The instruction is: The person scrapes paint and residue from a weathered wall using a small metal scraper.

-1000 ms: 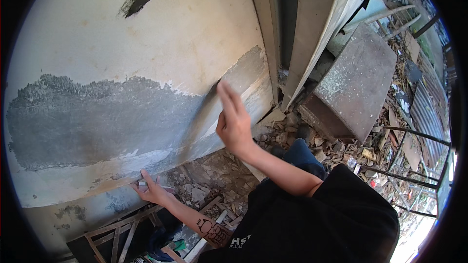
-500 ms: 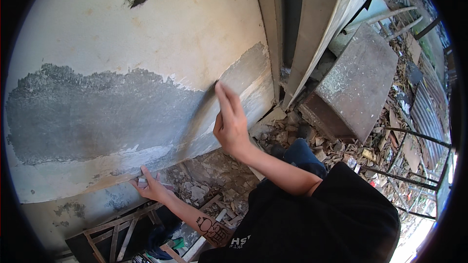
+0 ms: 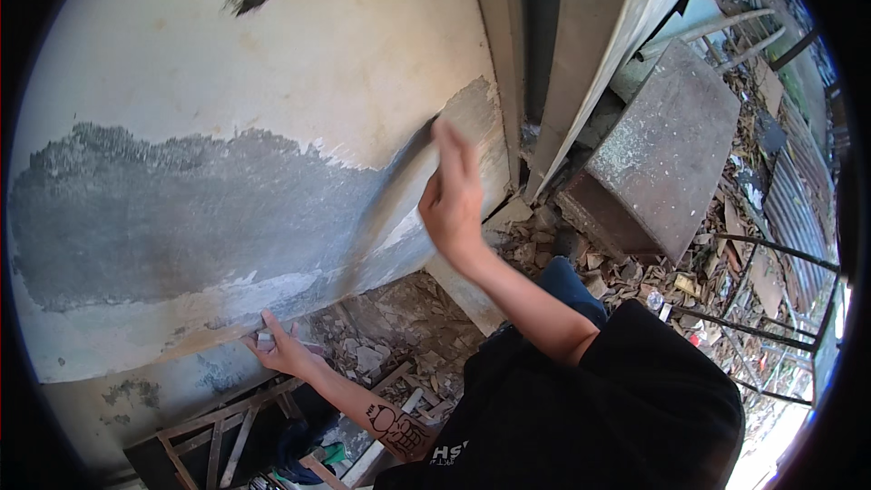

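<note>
A pale wall (image 3: pixel 299 73) with a wide grey patch (image 3: pixel 181 218) fills the left side. My right hand (image 3: pixel 454 195) is on the patch's right part, its fingers straight, close together and blurred. A dark edge shows by the fingertips, but whether it is a thin tool or shadow is unclear. My left hand (image 3: pixel 283 351) is at the wall's lower edge, its fingers bent around a small pale flat piece (image 3: pixel 265 341) with one finger pointing up. What that piece is I cannot make out.
Broken rubble (image 3: pixel 399 327) covers the ground below the wall. A worn box-like cabinet (image 3: pixel 667 136) lies tilted at the right, beside metal door frames (image 3: pixel 581 54). Wooden frames (image 3: pixel 218 436) lean at the lower left. Thin metal bars (image 3: pixel 771 327) and corrugated sheets (image 3: pixel 798 227) lie far right.
My right hand has slid right and slightly upward across the grey patch. The left hand keeps its place at the lower edge.
</note>
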{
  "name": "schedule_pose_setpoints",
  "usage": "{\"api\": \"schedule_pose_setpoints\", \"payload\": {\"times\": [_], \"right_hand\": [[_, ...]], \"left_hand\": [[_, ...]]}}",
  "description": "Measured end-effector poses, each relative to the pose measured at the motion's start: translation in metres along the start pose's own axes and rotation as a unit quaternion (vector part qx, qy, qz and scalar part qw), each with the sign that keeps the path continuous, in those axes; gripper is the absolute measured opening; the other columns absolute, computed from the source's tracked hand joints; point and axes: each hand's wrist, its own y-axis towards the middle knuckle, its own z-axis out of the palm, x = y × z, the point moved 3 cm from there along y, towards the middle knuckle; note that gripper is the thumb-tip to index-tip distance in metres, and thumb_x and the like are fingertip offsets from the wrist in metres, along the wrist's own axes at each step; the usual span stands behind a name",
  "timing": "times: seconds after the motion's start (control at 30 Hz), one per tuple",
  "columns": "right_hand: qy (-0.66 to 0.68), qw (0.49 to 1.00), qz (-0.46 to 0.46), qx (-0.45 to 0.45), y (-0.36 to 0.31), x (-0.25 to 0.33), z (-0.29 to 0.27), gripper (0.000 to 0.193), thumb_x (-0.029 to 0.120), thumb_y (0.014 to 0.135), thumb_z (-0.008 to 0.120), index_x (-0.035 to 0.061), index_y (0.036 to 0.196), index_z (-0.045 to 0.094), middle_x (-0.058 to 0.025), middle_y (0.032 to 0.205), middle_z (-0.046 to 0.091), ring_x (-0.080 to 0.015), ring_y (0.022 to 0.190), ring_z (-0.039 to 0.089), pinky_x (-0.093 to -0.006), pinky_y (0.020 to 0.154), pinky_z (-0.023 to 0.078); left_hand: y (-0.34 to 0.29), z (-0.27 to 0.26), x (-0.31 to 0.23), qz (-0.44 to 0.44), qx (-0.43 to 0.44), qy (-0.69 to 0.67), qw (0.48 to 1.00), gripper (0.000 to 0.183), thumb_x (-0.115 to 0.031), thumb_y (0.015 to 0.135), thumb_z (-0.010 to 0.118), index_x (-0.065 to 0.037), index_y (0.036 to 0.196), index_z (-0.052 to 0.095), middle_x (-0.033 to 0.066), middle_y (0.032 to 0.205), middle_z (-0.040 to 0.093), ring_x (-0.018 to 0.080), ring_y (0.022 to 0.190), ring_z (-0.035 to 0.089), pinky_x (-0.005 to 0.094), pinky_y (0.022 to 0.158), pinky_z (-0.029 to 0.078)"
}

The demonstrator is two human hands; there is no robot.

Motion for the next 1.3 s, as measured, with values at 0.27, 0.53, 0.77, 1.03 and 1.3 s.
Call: {"api": "schedule_pose_setpoints", "payload": {"times": [0.27, 0.53, 0.77, 1.03, 1.3], "right_hand": [[0.002, 1.0, 0.002, -0.02, -0.003, 0.003, 0.0, 0.063, -0.02, 0.066, 0.043, -0.0031, 0.127, 0.042, -0.0232, 0.119, 0.047, -0.0362, 0.105, 0.051, -0.0371, 0.085, 0.047], [0.018, 1.0, -0.008, -0.001, 0.0, 0.009, -0.001, 0.065, -0.02, 0.064, 0.043, -0.0044, 0.127, 0.041, -0.0218, 0.119, 0.046, -0.0352, 0.107, 0.05, -0.037, 0.087, 0.044], [0.031, 0.999, -0.004, 0.02, -0.001, 0.014, -0.003, 0.065, -0.018, 0.064, 0.044, -0.007, 0.128, 0.038, -0.0244, 0.119, 0.045, -0.0376, 0.108, 0.048, -0.0385, 0.09, 0.044], [0.036, 0.999, -0.008, 0.014, -0.005, 0.012, 0.001, 0.065, -0.018, 0.065, 0.044, -0.0056, 0.129, 0.038, -0.0252, 0.117, 0.046, -0.0379, 0.106, 0.05, -0.0381, 0.089, 0.045], [0.015, 1.0, -0.014, -0.008, 0.004, 0.003, -0.004, 0.064, -0.018, 0.067, 0.042, -0.0032, 0.129, 0.038, -0.025, 0.116, 0.046, -0.0374, 0.103, 0.051, -0.0378, 0.083, 0.046]], "left_hand": [[-0.002, 0.0, 0.0, 0.013, -0.017, 0.015, 1.0, 0.06, -0.02, 0.082, 0.067, -0.013, 0.134, 0.038, 0.0035, 0.118, 0.051, 0.0174, 0.098, 0.053, 0.0356, 0.066, 0.048], [0.001, -0.001, -0.001, 0.006, 0.002, 0.015, 1.0, 0.059, -0.021, 0.081, 0.067, -0.011, 0.132, 0.039, 0.0062, 0.117, 0.052, 0.0168, 0.097, 0.054, 0.0349, 0.065, 0.048], [-0.002, 0.001, -0.003, 0.007, -0.004, 0.009, 1.0, 0.058, -0.019, 0.082, 0.066, -0.01, 0.132, 0.039, 0.0069, 0.118, 0.051, 0.0172, 0.099, 0.053, 0.0378, 0.067, 0.048], [-0.003, -0.001, -0.005, 0.005, -0.012, 0.007, 1.0, 0.057, -0.019, 0.082, 0.066, -0.013, 0.132, 0.039, 0.006, 0.118, 0.051, 0.0178, 0.1, 0.052, 0.0395, 0.068, 0.048], [-0.002, 0.0, -0.002, 0.007, -0.012, 0.011, 1.0, 0.058, -0.019, 0.082, 0.066, -0.013, 0.132, 0.039, 0.0048, 0.119, 0.051, 0.0181, 0.099, 0.053, 0.0378, 0.067, 0.048]]}}
